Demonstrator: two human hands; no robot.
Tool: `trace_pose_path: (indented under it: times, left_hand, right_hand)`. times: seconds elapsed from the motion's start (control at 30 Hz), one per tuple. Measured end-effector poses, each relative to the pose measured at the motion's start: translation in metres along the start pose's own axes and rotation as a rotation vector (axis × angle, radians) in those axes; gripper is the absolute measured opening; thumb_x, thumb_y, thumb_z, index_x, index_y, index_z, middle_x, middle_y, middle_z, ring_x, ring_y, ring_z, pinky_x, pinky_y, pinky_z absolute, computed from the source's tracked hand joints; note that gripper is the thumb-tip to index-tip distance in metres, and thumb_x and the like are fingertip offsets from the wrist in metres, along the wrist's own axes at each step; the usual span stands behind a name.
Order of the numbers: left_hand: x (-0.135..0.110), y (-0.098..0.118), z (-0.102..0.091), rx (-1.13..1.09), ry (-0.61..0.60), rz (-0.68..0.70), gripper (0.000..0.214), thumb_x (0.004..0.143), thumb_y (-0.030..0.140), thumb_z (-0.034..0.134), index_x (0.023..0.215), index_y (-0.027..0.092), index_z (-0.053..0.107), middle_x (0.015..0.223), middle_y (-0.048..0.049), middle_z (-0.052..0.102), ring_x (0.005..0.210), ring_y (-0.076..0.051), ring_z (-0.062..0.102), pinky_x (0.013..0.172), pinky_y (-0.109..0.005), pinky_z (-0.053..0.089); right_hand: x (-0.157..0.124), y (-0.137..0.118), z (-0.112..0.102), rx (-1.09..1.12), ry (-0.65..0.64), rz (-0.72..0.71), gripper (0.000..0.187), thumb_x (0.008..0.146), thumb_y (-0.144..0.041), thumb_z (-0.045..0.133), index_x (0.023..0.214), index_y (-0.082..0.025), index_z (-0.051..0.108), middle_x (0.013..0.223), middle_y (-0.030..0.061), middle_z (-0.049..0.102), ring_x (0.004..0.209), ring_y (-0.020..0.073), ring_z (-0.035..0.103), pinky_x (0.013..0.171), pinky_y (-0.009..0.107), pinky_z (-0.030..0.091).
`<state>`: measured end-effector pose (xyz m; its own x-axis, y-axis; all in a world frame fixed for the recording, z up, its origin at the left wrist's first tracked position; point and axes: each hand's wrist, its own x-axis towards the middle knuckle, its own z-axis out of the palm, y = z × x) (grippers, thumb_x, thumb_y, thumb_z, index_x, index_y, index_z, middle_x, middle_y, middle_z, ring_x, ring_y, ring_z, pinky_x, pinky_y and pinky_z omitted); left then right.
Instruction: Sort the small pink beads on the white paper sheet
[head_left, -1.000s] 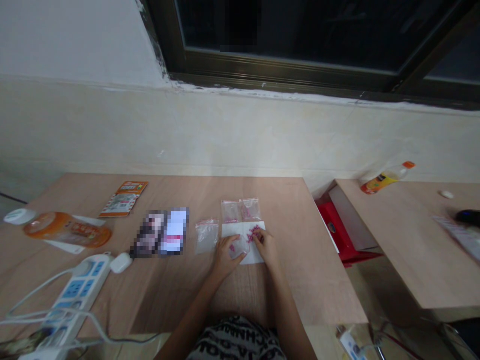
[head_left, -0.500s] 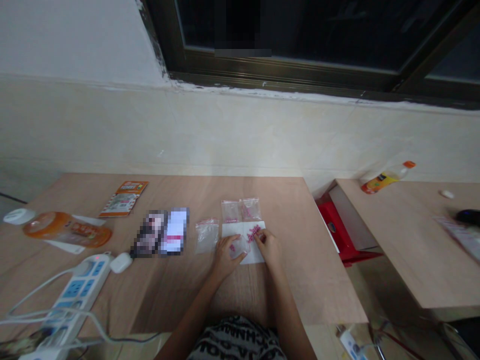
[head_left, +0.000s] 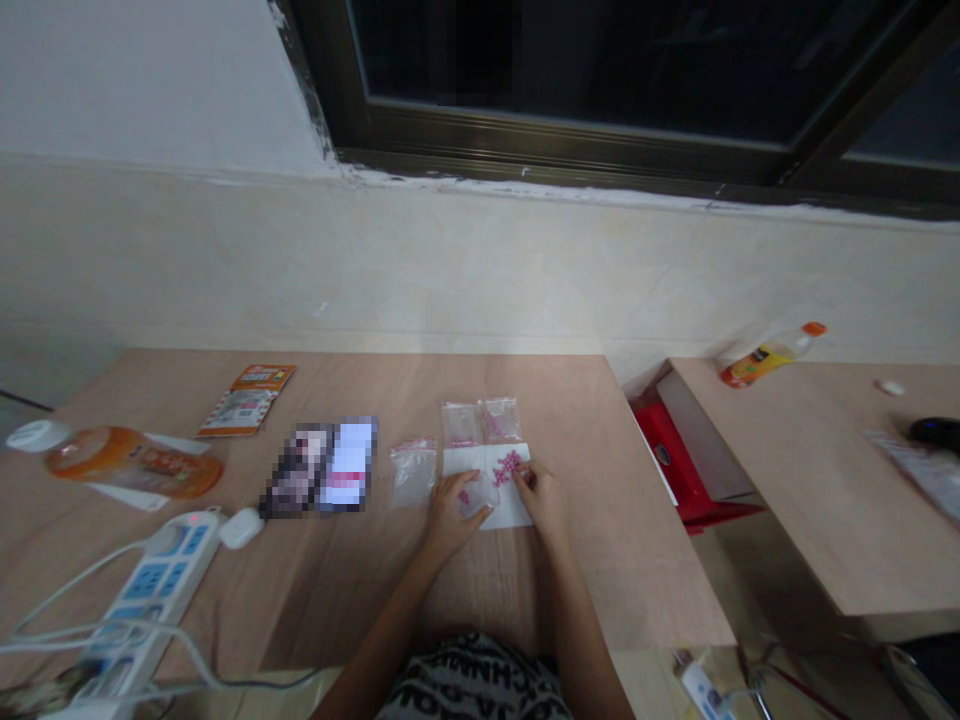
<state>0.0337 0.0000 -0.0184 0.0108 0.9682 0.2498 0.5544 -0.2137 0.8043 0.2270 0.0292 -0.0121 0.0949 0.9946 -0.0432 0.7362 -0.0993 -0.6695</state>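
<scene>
My left hand (head_left: 454,515) rests on a white paper sheet (head_left: 510,513) and holds a small clear plastic bag (head_left: 478,494) with a few pink beads inside. My right hand (head_left: 541,500) lies at the sheet's right edge, its fingertips pinched together beside a cluster of pink beads (head_left: 508,465). Whether those fingers grip a bead is hidden. Behind the sheet lie two small clear bags of pink beads (head_left: 480,421). To the left of my left hand is another clear bag (head_left: 413,473).
On the wooden table (head_left: 420,390) are a pixelated item (head_left: 319,466), a printed packet (head_left: 246,400), an orange bottle (head_left: 135,462), a white power strip with cables (head_left: 146,595) and a small white case (head_left: 241,527). The table's right edge has a red object (head_left: 667,460) beyond it.
My right hand has shifted slightly rightward, away from the bead cluster. My left hand and the bag have stayed in place. The view has tilted slightly.
</scene>
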Motion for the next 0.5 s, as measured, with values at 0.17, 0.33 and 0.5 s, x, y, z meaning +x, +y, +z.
trace_pose_path:
  times: [0.17,0.33,0.5]
  left_hand:
    - [-0.0005,-0.0015,0.0007,-0.006,0.000,0.002,0.051,0.064,0.024,0.076,0.113,0.022,0.062,0.108,-0.0078,0.070,0.101,-0.026,0.064,0.092,-0.047,0.049]
    - [-0.0004,-0.0025,0.0013,-0.006,-0.007,-0.003,0.052,0.063,0.023,0.077,0.113,0.021,0.062,0.108,-0.0080,0.070,0.102,-0.027,0.064,0.092,-0.048,0.048]
    - [0.0003,-0.0031,0.0017,-0.011,-0.021,-0.004,0.050,0.064,0.024,0.076,0.112,0.021,0.062,0.109,-0.0085,0.070,0.102,-0.027,0.064,0.091,-0.047,0.048]
  right_hand:
    - [0.0006,0.0031,0.0002,-0.003,0.021,-0.022,0.023,0.088,-0.039,0.052,0.091,-0.021,0.067,0.062,-0.0012,0.062,0.058,0.0143,0.059,0.056,0.022,0.035]
    - [0.0012,0.0054,0.0004,0.010,0.034,-0.017,0.021,0.087,-0.036,0.053,0.093,-0.021,0.066,0.061,-0.0022,0.061,0.058,0.0143,0.059,0.057,0.022,0.037]
    - [0.0015,0.0044,0.0000,-0.031,0.047,0.015,0.025,0.088,-0.040,0.052,0.095,-0.021,0.066,0.064,-0.0009,0.062,0.059,0.0150,0.059,0.055,0.022,0.036]
